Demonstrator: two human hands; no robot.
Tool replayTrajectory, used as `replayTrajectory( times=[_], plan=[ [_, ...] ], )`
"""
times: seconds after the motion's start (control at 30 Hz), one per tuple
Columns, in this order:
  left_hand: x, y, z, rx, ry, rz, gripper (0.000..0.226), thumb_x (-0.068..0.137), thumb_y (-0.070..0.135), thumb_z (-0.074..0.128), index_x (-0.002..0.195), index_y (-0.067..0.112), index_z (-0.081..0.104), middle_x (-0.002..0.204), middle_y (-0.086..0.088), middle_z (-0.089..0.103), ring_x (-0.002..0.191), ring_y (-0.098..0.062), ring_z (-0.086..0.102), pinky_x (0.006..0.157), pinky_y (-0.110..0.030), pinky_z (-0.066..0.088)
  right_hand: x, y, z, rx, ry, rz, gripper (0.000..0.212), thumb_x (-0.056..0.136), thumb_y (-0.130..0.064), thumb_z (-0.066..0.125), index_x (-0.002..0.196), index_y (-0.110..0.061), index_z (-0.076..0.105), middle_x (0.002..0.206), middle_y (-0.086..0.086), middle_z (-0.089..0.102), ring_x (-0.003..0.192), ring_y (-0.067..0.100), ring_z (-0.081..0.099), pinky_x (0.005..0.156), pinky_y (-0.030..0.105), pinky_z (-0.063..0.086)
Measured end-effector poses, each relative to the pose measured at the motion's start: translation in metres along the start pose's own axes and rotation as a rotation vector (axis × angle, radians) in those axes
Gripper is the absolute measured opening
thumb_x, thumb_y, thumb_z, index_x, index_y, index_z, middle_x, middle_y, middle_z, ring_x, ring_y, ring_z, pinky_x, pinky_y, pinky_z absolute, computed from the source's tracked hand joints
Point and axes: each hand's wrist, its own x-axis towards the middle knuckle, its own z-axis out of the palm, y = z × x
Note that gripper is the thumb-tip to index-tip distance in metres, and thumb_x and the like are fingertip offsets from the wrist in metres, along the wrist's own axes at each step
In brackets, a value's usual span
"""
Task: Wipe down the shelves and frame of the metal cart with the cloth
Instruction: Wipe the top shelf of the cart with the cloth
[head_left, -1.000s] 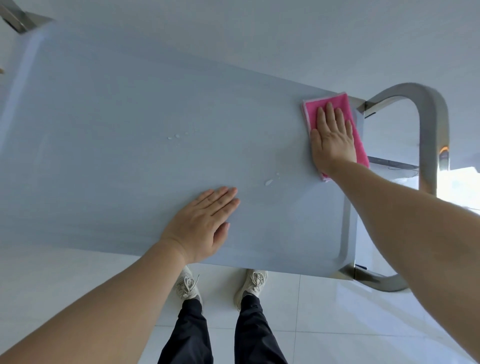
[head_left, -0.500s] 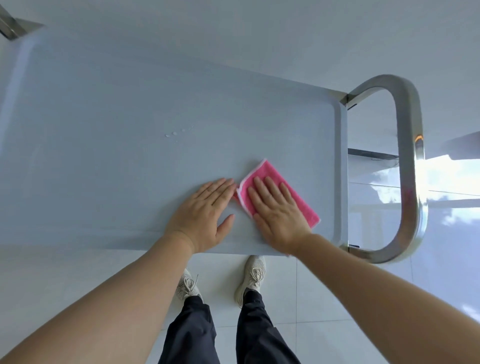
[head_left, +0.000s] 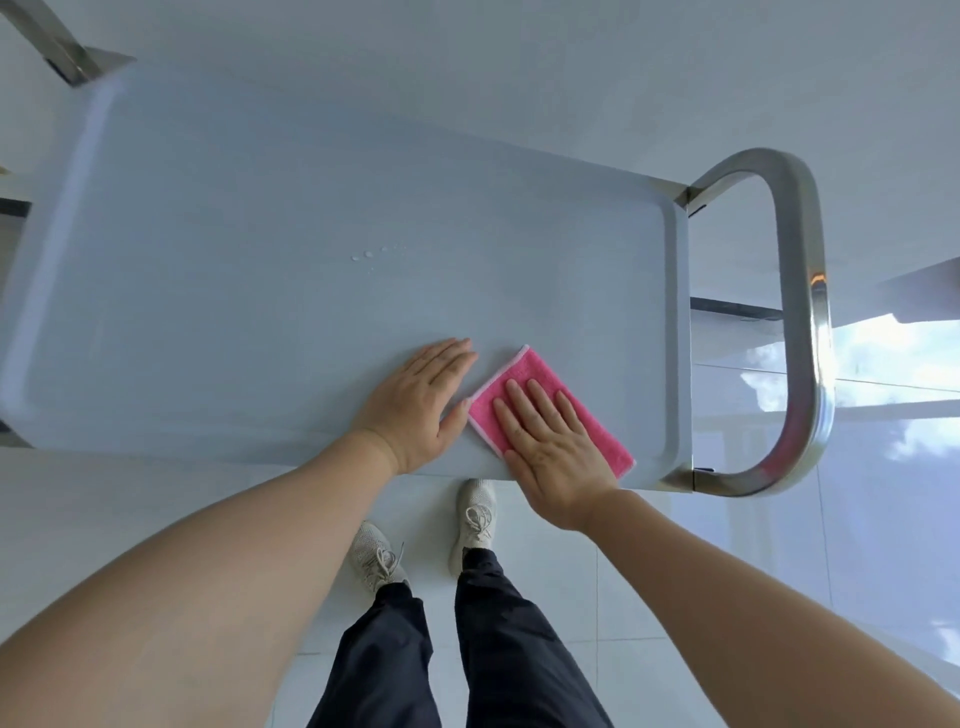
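— How many of each thing are there?

— One metal cart (head_left: 311, 291), seen from above, with one top shelf in full sight. One pink cloth (head_left: 530, 379). One curved handle (head_left: 808, 322) at the cart's right end. Two hands, two pale shoes (head_left: 475, 512), and a small cluster of water drops (head_left: 371, 254) near the middle of the shelf.

— What lies around it, and does anything block the way?

— Pale floor tiles (head_left: 545, 613) surround the cart. A steel post (head_left: 57, 47) stands at the far left corner. The shelf carries only the cloth, the hands and the drops. The left hand (head_left: 415, 400) lies just left of the cloth, its thumb touching the cloth's near corner.

— And the grip of each hand?

— Neither one clasps anything. The right hand (head_left: 556, 452) lies flat, fingers spread, pressing the cloth onto the shelf near the front edge, toward the right end. The left hand lies flat too, palm down on bare metal.
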Motion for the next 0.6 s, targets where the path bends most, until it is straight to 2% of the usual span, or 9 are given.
replayTrajectory(
  times=[0.17, 0.3, 0.37, 0.6],
  plan=[
    [-0.016, -0.024, -0.03, 0.142, 0.049, -0.069, 0.047, 0.088, 0.022, 0.039, 0.123, -0.005, 0.054, 0.13, -0.023, 0.053, 0.118, -0.037, 0.052, 0.104, -0.047, 0.038, 0.002, 0.007, -0.004, -0.078, -0.017, -0.073, 0.057, 0.095, -0.047, 0.008, 0.146, -0.025, -0.008, 0.154, -0.002, -0.014, 0.14, 0.018, -0.023, 0.115, 0.039, -0.014],
    [-0.038, -0.059, -0.049, 0.27, 0.029, -0.121, 0.047, 0.088, 0.023, 0.036, 0.123, -0.002, 0.055, 0.132, -0.022, 0.052, 0.12, -0.039, 0.051, 0.104, -0.05, 0.037, 0.013, 0.023, -0.019, -0.177, -0.021, -0.222, 0.058, 0.096, -0.044, 0.016, 0.147, -0.017, 0.013, 0.154, 0.008, 0.006, 0.143, 0.029, 0.001, 0.117, 0.048, 0.002],
    [-0.041, -0.063, -0.046, 0.276, 0.011, -0.139, 0.049, 0.088, 0.024, 0.034, 0.124, -0.001, 0.055, 0.134, -0.021, 0.051, 0.123, -0.038, 0.048, 0.106, -0.049, 0.035, 0.015, 0.024, -0.018, -0.178, -0.017, -0.254, 0.058, 0.097, -0.043, 0.017, 0.147, -0.015, 0.014, 0.154, 0.009, 0.008, 0.143, 0.032, 0.005, 0.115, 0.052, 0.005],
    [-0.044, -0.066, -0.034, 0.264, -0.023, -0.161, 0.05, 0.087, 0.024, 0.033, 0.128, 0.003, 0.052, 0.141, -0.018, 0.043, 0.131, -0.035, 0.039, 0.11, -0.046, 0.028, 0.025, 0.034, -0.012, -0.131, 0.032, -0.301, 0.057, 0.096, -0.043, 0.022, 0.146, -0.015, 0.021, 0.153, 0.009, 0.016, 0.142, 0.032, 0.013, 0.116, 0.044, 0.008]
  ],
)
